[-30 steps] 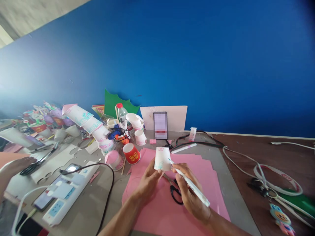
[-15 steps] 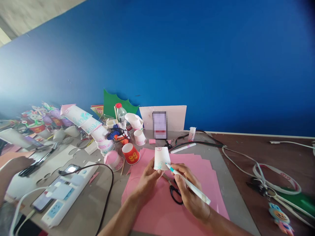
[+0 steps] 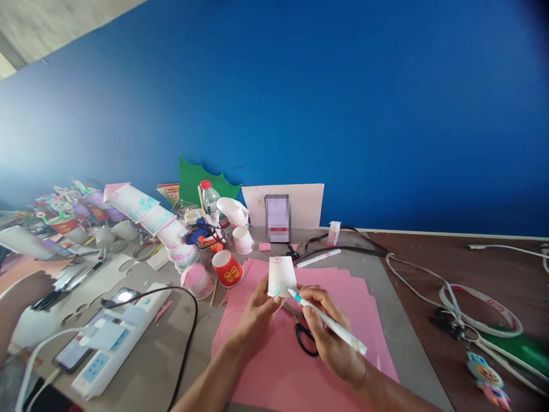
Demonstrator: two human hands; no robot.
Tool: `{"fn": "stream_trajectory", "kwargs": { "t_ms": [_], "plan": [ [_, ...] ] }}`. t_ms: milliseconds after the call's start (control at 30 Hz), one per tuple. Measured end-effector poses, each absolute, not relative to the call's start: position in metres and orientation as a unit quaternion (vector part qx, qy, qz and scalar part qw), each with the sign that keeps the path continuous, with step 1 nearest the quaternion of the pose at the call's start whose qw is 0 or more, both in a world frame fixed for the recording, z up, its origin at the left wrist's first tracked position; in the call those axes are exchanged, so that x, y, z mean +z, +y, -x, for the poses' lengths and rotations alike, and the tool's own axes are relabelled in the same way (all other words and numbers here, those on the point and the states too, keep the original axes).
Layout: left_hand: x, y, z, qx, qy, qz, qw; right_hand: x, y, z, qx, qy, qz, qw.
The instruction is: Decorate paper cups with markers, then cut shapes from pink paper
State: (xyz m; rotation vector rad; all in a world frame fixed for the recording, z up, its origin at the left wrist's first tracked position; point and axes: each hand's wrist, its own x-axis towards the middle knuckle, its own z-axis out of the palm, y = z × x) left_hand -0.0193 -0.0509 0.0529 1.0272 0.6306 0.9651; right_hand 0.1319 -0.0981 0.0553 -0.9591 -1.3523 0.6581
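Upside down in my left hand [image 3: 261, 306] is a white paper cup [image 3: 281, 273], with a pink mark near its narrow top and pale teal scribbles lower down. My right hand [image 3: 328, 323] grips a white marker [image 3: 337, 327] with a teal band, its tip at the lower right of the cup's side. Whether the tip touches the paper I cannot tell. Beneath both hands lie pink paper sheets [image 3: 274, 377]. A pair of scissors [image 3: 305, 339] with black handles rests on them, partly covered by my right hand.
Left stand a red paper cup [image 3: 227, 269], a pink-topped cup [image 3: 197, 280] and a leaning stack of decorated cups [image 3: 156, 219]. A power strip [image 3: 124, 343] with cables lies nearer. A phone [image 3: 278, 218] leans at the back. Another person's hand [image 3: 32, 289] is at far left.
The marker's tip has moved from the cup's right edge onto its lower side, then slightly right. My left hand keeps holding the cup almost still. The other person's hand has shifted slightly left.
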Motion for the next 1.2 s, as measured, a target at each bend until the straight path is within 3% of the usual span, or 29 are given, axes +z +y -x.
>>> {"fn": "stream_trajectory", "kwargs": {
  "t_ms": [1200],
  "plan": [
    [0.057, -0.0525, 0.0175, 0.433, 0.296, -0.45, 0.723, 0.0573, -0.0975, -0.1344, 0.295, -0.591, 0.432, 0.614]
  ]
}}
